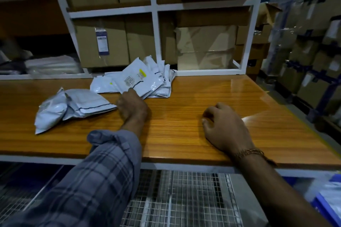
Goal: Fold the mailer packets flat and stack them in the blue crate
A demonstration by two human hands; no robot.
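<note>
A heap of white mailer packets [142, 81] lies at the back middle of the wooden table [212, 96], against the shelf frame. Two more packets [73, 106] lie apart to the left. My left hand [132, 106] reaches to the near edge of the heap, a finger touching the top packet with the yellow mark; whether it grips the packet is hidden. My right hand [224, 125] rests on the bare table to the right, fingers loosely curled, holding nothing. A corner of the blue crate [326, 206] shows at the bottom right, below the table, with white packets inside.
White shelving [155, 29] with brown cardboard boxes stands behind the table. Wrapped stacks of boxes [304, 42] fill the right side. A wire mesh shelf [184, 197] runs under the table's front edge.
</note>
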